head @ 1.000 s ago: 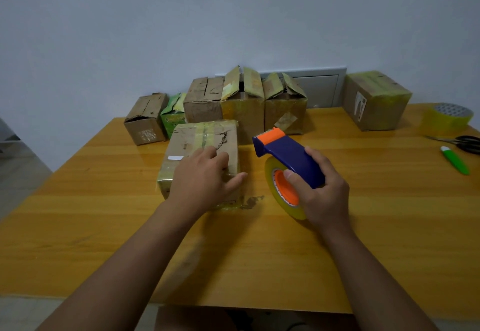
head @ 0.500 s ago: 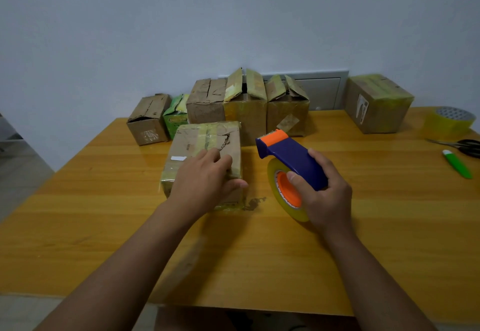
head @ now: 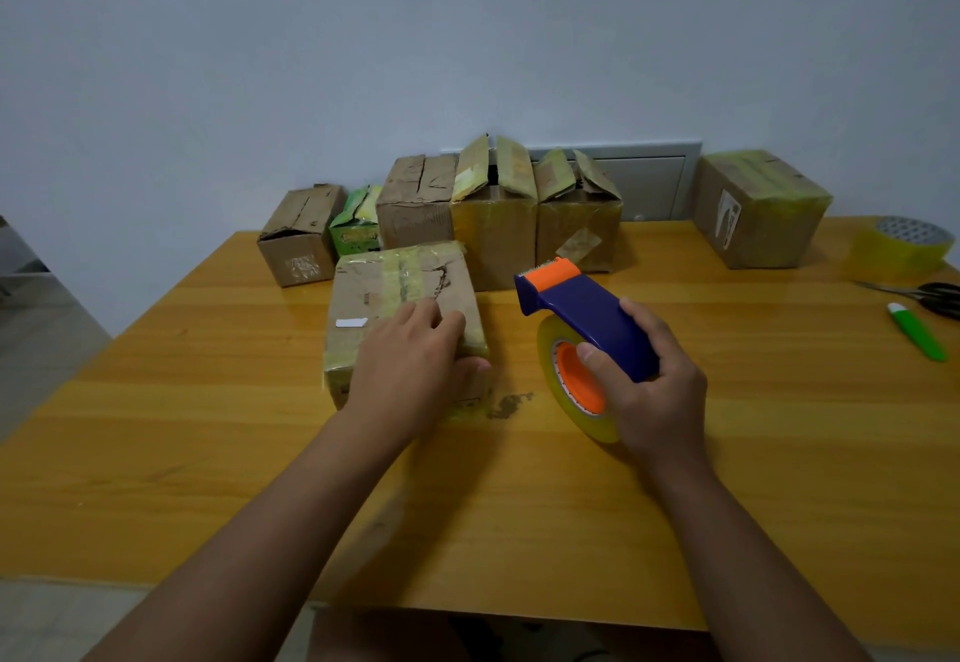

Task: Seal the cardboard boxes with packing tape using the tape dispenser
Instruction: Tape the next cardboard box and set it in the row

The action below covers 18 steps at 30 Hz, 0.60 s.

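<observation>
A taped cardboard box (head: 384, 287) lies in the middle of the wooden table (head: 208, 427). My left hand (head: 410, 375) rests on its near right corner, fingers on the top and thumb down the right side. My right hand (head: 649, 391) grips the blue and orange tape dispenser (head: 582, 318) just right of the box. The dispenser's orange blade end points away from me. Its yellowish tape roll (head: 576, 386) stands on the table.
Several more boxes stand in a row at the back: a small brown one (head: 298, 240), a green carton (head: 356, 225), three taller ones (head: 493, 225) with flaps up. A taped box (head: 758, 209) sits at the back right. A spare tape roll (head: 904, 246), scissors (head: 930, 295) and a green cutter (head: 917, 331) lie at the right edge.
My left thumb has curled in from pointing right to lie against the box's side. The right hand and dispenser have barely moved.
</observation>
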### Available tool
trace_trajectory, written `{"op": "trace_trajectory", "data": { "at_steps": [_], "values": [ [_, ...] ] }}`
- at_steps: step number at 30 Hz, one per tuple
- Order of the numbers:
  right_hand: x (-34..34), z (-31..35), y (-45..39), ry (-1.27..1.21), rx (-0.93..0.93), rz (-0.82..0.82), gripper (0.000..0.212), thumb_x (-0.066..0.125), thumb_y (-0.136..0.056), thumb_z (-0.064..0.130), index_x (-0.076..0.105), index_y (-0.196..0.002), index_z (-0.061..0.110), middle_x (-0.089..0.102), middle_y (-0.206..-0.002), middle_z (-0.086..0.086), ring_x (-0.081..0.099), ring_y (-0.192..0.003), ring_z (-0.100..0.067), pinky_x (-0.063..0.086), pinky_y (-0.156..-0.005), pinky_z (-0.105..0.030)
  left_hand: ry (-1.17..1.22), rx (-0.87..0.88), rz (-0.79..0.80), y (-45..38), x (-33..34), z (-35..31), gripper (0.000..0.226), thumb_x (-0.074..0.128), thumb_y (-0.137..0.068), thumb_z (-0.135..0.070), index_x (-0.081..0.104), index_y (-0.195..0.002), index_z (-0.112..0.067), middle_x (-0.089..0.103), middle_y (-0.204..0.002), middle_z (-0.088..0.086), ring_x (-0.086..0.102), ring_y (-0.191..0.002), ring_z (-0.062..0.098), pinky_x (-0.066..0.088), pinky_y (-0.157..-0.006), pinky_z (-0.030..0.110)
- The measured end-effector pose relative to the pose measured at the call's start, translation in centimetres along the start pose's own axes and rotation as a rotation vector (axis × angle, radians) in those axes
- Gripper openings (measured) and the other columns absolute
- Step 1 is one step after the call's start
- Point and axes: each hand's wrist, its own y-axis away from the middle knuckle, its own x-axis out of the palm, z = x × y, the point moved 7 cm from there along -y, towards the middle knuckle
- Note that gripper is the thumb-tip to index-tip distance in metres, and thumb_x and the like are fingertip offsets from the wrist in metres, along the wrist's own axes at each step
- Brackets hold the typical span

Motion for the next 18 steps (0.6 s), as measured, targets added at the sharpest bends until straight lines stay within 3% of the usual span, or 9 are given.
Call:
{"op": "trace_trajectory", "data": {
  "at_steps": [5,8,11,14,18],
  "values": [
    [0.0,-0.1,0.0,-0.006,0.001,0.000,0.065,0.072,-0.078,0.046,0.049,-0.136,0.031,0.049,-0.113,0.030,0.052,-0.102,0.012,0.049,-0.071,-0.012,-0.009,0.015,-0.024,0.5,-0.1,-0.2,0.044,0.065,-0.082,-0.054,0.063,-0.094,-0.012,0.058,-0.086,0.008,0.049,-0.073,0.022,0.040,-0.060,0.034],
    [0.0,0.0,0.0,-0.007,0.000,0.005,0.067,0.068,-0.076,0.048,0.048,-0.137,0.030,0.048,-0.113,0.030,0.051,-0.102,0.014,0.048,-0.069,-0.008,-0.078,0.023,0.050,0.8,0.2,-0.7,0.049,0.068,-0.080,-0.055,0.058,-0.107,-0.015,0.058,-0.101,0.007,0.050,-0.087,0.022,0.039,-0.069,0.034],
    [-0.1,-0.1,0.0,-0.007,-0.005,0.000,0.066,0.070,-0.077,0.047,0.049,-0.137,0.028,0.049,-0.114,0.028,0.052,-0.102,0.014,0.048,-0.070,-0.007,-0.034,0.045,0.104,1.0,0.0,-0.3,0.057,0.056,-0.084,-0.065,0.052,-0.120,-0.022,0.054,-0.115,0.002,0.047,-0.101,0.019,0.039,-0.079,0.031],
    [0.0,-0.2,0.0,-0.002,0.003,-0.004,0.065,0.074,-0.079,0.044,0.049,-0.137,0.028,0.050,-0.114,0.024,0.052,-0.102,0.013,0.049,-0.070,-0.009,0.182,-0.016,0.083,0.5,-0.8,1.1,0.045,0.048,-0.092,-0.056,0.063,-0.117,-0.021,0.059,-0.109,-0.002,0.046,-0.098,0.015,0.033,-0.073,0.027],
    [-0.1,-0.1,0.0,0.000,0.005,-0.007,0.065,0.072,-0.078,0.044,0.049,-0.137,0.028,0.050,-0.115,0.022,0.052,-0.101,0.014,0.048,-0.071,-0.011,0.202,0.017,0.020,0.2,-1.1,1.1,0.035,0.051,-0.094,-0.044,0.070,-0.106,-0.016,0.063,-0.098,0.003,0.046,-0.087,0.016,0.029,-0.067,0.029]
  ]
}}
